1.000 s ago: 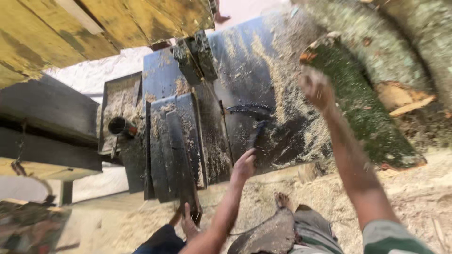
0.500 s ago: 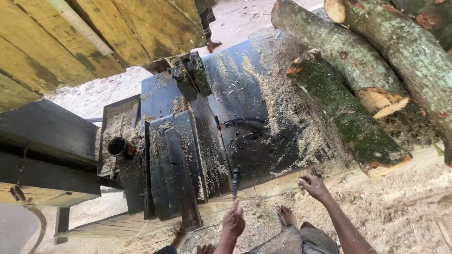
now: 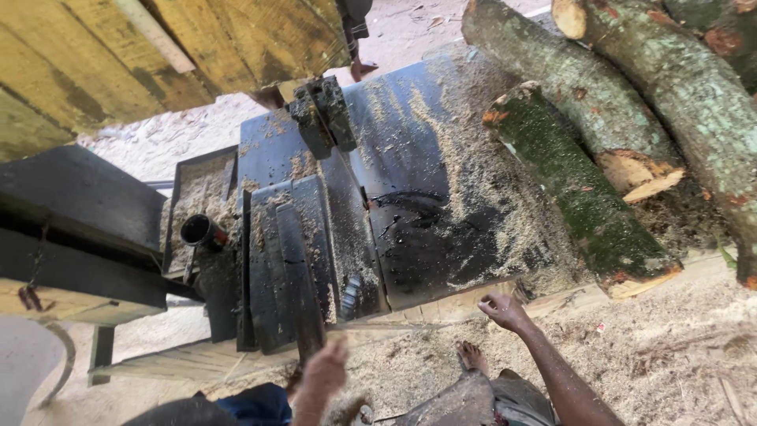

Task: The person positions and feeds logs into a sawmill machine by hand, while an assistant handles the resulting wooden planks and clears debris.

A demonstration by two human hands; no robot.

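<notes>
My right hand (image 3: 503,310) rests with curled fingers at the near wooden edge of a black metal saw table (image 3: 441,181) dusted with sawdust. It holds nothing. My left hand (image 3: 323,369) is blurred and raised low in the view, just below the table's near edge, with nothing visible in it. A mossy green log (image 3: 576,189) lies on the right side of the table, about a forearm's length beyond my right hand. My bare foot (image 3: 471,356) stands on sawdust below the table.
Two thicker logs (image 3: 678,79) lie at the upper right beside the mossy one. Yellow wooden boards (image 3: 158,55) overhang the upper left. A black pipe (image 3: 201,231) and metal guard plates (image 3: 292,260) sit left of the table. Another person's foot (image 3: 361,69) shows beyond it.
My right hand dropped from near the mossy log down to the table's near edge. My left hand pulled back off the table surface towards me.
</notes>
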